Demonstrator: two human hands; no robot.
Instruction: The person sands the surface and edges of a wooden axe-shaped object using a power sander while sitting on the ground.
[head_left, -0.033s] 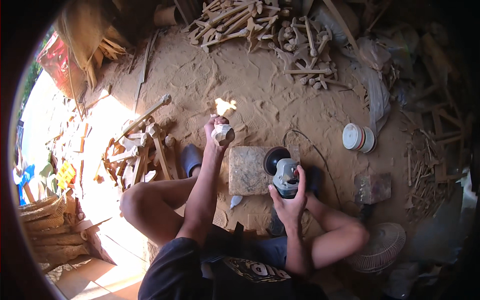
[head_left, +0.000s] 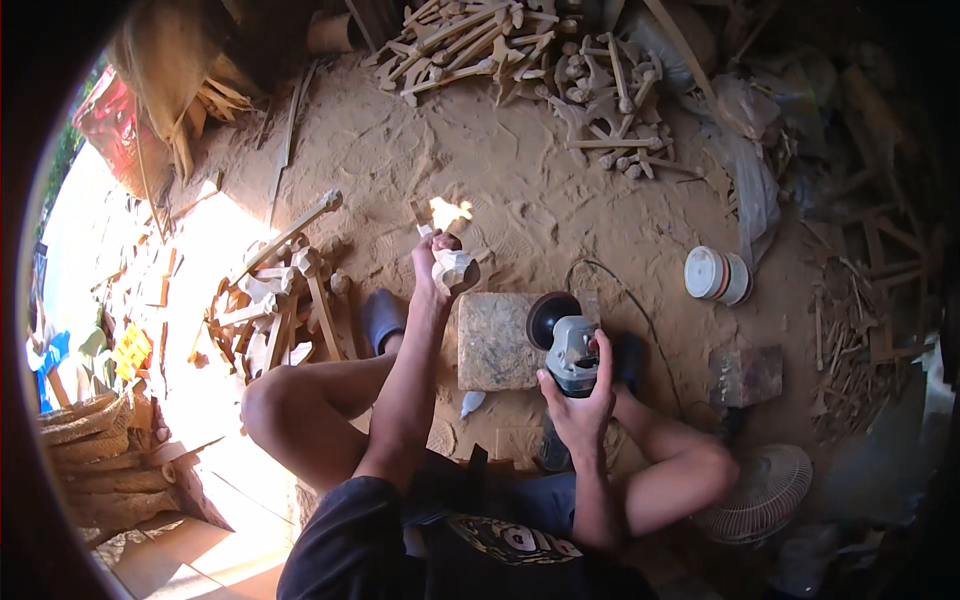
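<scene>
My left hand (head_left: 438,250) is raised over the sand, fingers wrapped round a pale carved wooden piece. The rounded, faceted end of that wooden piece (head_left: 455,270) sticks out on the near side of the fist, and a thinner part shows beyond the fingers. My right hand (head_left: 582,412) grips an angle grinder (head_left: 575,360) by its body. The grinder's dark round disc (head_left: 553,318) lies over the right part of a worn block (head_left: 497,345) between my legs. The wooden piece is apart from the disc.
Carved wooden pieces lie heaped at left (head_left: 290,290) and at the back (head_left: 480,45). A dark cord (head_left: 640,300) runs over the sand. At right are a white tub (head_left: 706,273), a small block (head_left: 746,376) and a fan (head_left: 758,490). A small white bottle (head_left: 472,403) lies nearby.
My left hand has turned slightly, and the wooden piece's rounded end has shifted a little to the right. More of its thin end shows beyond the fingers. The grinder stays put.
</scene>
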